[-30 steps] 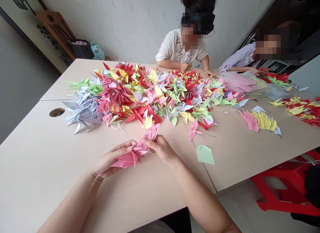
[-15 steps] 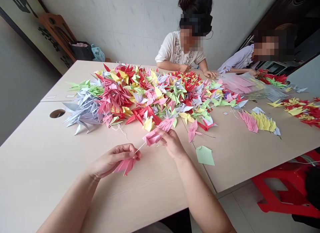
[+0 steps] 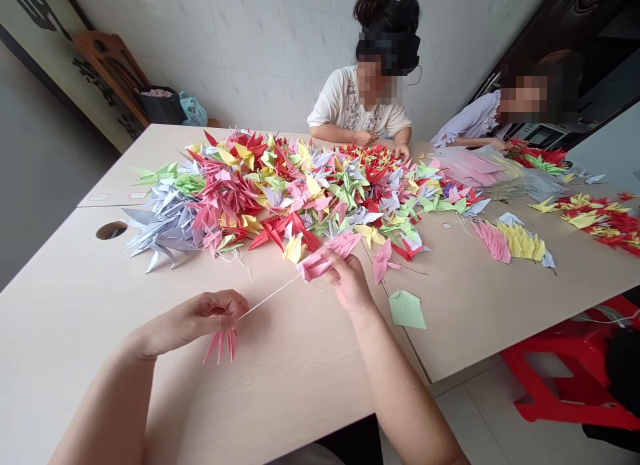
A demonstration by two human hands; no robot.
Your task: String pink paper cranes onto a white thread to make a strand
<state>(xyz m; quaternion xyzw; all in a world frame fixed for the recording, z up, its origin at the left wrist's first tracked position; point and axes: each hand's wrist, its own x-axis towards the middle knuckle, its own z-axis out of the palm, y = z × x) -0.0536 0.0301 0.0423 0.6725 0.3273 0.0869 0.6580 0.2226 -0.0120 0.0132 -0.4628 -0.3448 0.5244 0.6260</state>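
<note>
Two hands are engaged at the near side of the desk (image 3: 295,378), joined by one white thread (image 3: 270,296). The right hand (image 3: 346,278) grasps a pink bundle (image 3: 316,265) of folded paper, thumb on top and fingers curled beneath. The bundle is at the near edge of the mixed pile (image 3: 275,198); whether its far tip touches the pile is not clear. The left hand (image 3: 213,313) is curled in a pinch on the thread, lower and nearer the person. Several pink paper points (image 3: 221,345) show below its fingers; whether they are gripped or hang from the thread, I cannot tell.

The thread runs straight and apparently taut from the left fingers to the near end of the bundle.

Assessment of handling: tension appears adequate, and an even, steady draw is advisable, since a jerk could tear the paper where the thread passes through. The pull should follow the length of the bundle, as a sideways angle would likely crease the nearest folds. The right hand's hold should be firm enough to keep the layers aligned, yet light enough not to flatten them. The left pinch is best kept on the thread itself, sparing the folded points below.

Clearance: loose string ends (image 3: 245,262) lie beside the pile, and a tangle there is a possible risk. The single pink piece (image 3: 383,262) and green paper (image 3: 407,310) lie to the right, apart from the working thread.
</note>
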